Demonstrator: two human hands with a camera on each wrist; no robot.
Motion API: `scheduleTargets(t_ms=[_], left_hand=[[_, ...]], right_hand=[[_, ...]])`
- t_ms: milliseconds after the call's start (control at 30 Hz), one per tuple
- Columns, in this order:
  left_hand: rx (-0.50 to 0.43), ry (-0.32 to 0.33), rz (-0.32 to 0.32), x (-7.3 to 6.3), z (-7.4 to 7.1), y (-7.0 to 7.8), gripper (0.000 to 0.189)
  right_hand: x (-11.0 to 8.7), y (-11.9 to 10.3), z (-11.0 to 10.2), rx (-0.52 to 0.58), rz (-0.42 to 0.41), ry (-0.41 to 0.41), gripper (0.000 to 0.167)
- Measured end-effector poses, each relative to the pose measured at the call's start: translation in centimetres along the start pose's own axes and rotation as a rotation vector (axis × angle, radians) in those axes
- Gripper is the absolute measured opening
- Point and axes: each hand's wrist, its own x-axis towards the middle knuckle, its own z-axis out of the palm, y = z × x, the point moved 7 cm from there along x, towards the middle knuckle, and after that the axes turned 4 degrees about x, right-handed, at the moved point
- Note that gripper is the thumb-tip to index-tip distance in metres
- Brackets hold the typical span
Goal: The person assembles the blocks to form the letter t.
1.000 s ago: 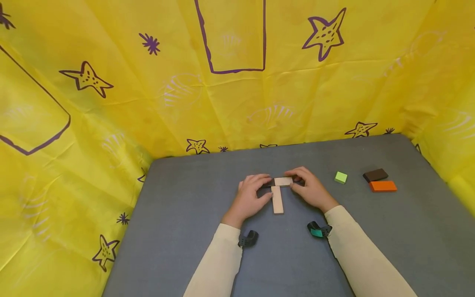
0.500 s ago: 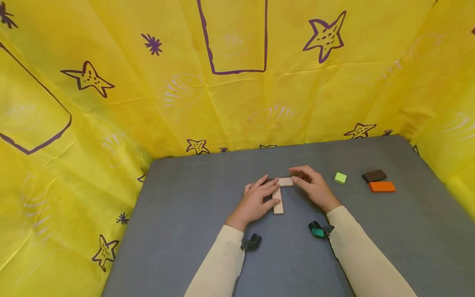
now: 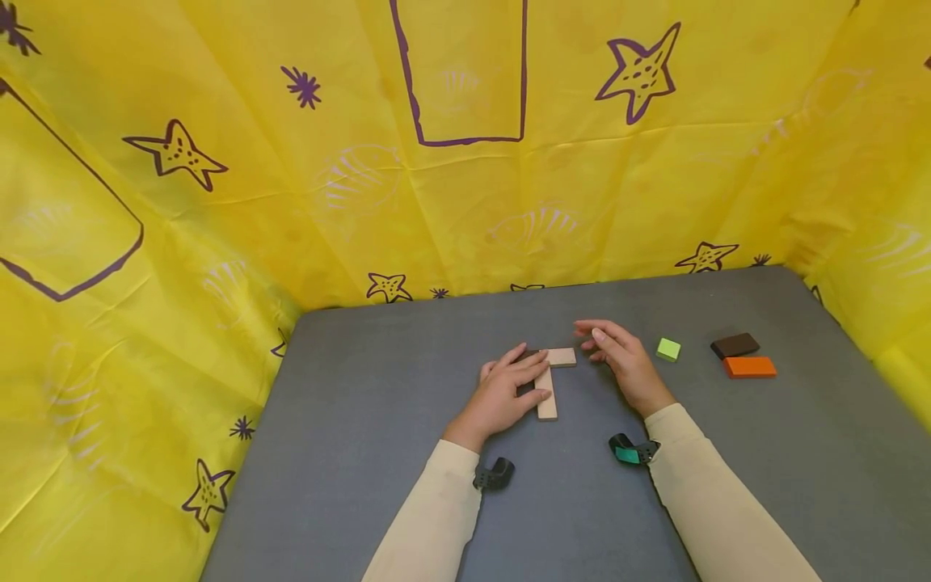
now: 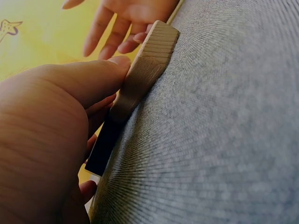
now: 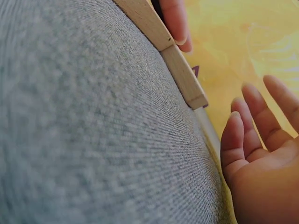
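Observation:
Two pale wooden blocks form a corner on the grey table: a long upright-pointing block point(image 3: 548, 410) and a crosswise block point(image 3: 562, 357) at its far end. A dark block point(image 4: 103, 147) adjoins them, mostly hidden under my left hand point(image 3: 498, 400). That hand rests over the blocks with fairly straight fingers, its thumb touching the long pale one. To the right, my right hand point(image 3: 620, 362) is apart from the crosswise block, fingers loosely bent and holding nothing. In the right wrist view its palm point(image 5: 268, 182) faces the end of the pale block.
Right of my right hand lies a small lime-green block point(image 3: 668, 349). Farther right, a dark brown block point(image 3: 735, 345) sits against an orange block point(image 3: 751, 368). A yellow patterned cloth point(image 3: 465, 218) surrounds the grey table point(image 3: 364, 420) at the back and sides.
My right hand has let go of the crosswise block's end and drawn away to the right. My left hand has shifted right, its fingers spreading over the blocks' joint.

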Motion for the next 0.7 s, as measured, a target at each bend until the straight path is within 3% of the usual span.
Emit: scheduleTargets(t_ms=[267, 533, 700], left_hand=[[-0.032, -0.013, -0.007, 0.2, 0.1, -0.3, 0.058], [-0.027, -0.009, -0.007, 0.2, 0.0, -0.3, 0.058], [-0.031, -0.016, -0.008, 0.2, 0.1, -0.3, 0.058]], right_hand=[[-0.1, -0.9, -0.1, 0.100, -0.007, -0.018, 0.054], [-0.4, -2.5, 0.2, 0.252, -0.021, -0.108, 0.062], [-0.6, -3.4, -0.4, 0.286, -0.043, -0.110, 0.066]])
